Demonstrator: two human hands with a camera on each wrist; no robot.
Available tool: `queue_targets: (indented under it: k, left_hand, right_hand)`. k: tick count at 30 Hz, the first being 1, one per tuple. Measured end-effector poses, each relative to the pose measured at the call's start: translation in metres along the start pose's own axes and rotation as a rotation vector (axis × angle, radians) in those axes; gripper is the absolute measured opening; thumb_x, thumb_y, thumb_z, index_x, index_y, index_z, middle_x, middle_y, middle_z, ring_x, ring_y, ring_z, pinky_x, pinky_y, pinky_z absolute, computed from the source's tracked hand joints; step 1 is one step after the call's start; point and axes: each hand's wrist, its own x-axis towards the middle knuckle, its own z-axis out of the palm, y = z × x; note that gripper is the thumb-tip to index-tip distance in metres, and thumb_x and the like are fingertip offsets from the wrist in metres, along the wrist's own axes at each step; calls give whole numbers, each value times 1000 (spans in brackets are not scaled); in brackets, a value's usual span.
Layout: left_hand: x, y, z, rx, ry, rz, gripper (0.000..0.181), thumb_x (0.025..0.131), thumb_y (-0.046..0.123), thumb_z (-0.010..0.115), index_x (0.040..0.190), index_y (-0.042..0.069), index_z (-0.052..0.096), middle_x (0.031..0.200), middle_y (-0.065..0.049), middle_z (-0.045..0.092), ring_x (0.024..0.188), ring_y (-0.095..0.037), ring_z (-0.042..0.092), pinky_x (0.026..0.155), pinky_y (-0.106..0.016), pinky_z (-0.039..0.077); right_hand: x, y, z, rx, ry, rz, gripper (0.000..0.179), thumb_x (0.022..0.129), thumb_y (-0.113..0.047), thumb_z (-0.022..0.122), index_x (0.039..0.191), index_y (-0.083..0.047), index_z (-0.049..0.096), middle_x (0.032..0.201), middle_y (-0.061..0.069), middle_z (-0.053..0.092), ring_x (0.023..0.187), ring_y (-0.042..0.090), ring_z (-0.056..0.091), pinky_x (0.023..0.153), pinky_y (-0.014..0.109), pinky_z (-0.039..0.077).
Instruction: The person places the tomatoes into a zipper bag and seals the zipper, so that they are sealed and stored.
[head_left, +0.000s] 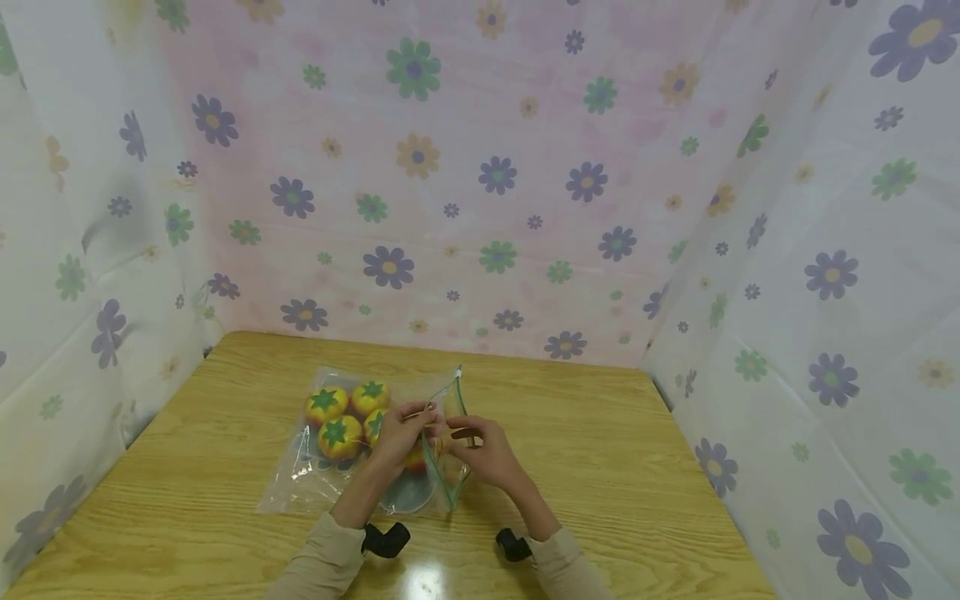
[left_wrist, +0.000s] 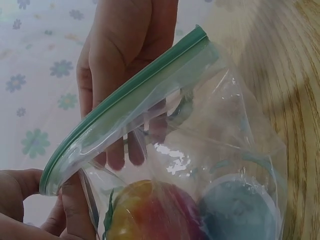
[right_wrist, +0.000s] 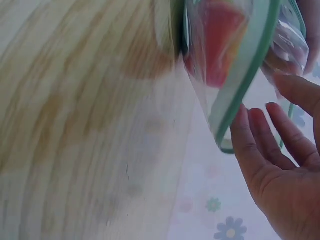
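Note:
A clear zip bag [head_left: 288, 493] with a green seal strip lies on the table, its mouth spread open to the right. Inside are several yellow-red fruits [head_left: 340, 438] with green star-shaped tops and a round grey-blue object [head_left: 410, 493]. My left hand [head_left: 399, 433] pinches the edge of the mouth; in the left wrist view its fingers [left_wrist: 75, 205] hold the seal strip. Across from it, my right hand [head_left: 487, 454] is at the opening. In the right wrist view its extended fingers [right_wrist: 250, 145] reach into the mouth, with a red-yellow fruit [right_wrist: 217, 42] showing through the plastic.
The wooden table [head_left: 585, 467] is enclosed by flower-print cloth at the back [head_left: 465, 167] and both sides. Black wrist mounts [head_left: 386, 540] sit at both wrists.

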Motion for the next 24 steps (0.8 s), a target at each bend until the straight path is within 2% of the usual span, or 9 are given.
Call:
queue_targets:
  k: [1,6,10,14,19,24]
  left_hand:
    - [0,0,0,3,-2,1,29,100,10,64,123,-9,63,87,-4,75,70,-9,69,64,-21,58]
    - [-2,2,0,27,-10,6,33,99,10,66,126,-9,63,91,-8,76,73,-10,70,68,-22,60]
    - [-4,4,1,49,-30,10,37,99,9,66,130,-9,61,98,-13,75,76,-12,70,71,-23,61]
    - [-6,5,1,63,-53,17,36,98,7,65,131,-8,62,99,-15,74,76,-11,69,71,-23,61]
    - [-8,6,0,64,-81,22,36,97,6,65,129,-9,63,91,-8,75,74,-10,68,69,-22,60]
    - [-9,7,-1,79,-132,13,39,97,8,66,130,-11,60,87,-3,72,75,-9,67,70,-21,60]
  right_hand:
    - [-2,-5,-2,10,14,1,32,96,-6,70,127,4,66,128,24,64,111,40,66,85,38,62]
    - [0,-3,-10,59,110,16,26,97,-3,67,121,7,67,124,28,65,107,39,66,84,35,62]
    - [4,5,-16,96,211,1,21,98,-3,66,116,7,68,119,26,67,103,36,66,83,25,60]
    - [8,5,-21,77,289,-12,17,98,1,64,112,7,70,113,27,69,100,37,66,79,18,57]
    - [11,-10,-31,44,276,-31,20,99,3,61,116,11,67,114,30,67,100,40,67,80,21,58]
    - [16,-24,-36,53,198,-12,27,103,-2,57,123,17,62,120,36,64,104,49,65,85,42,62]
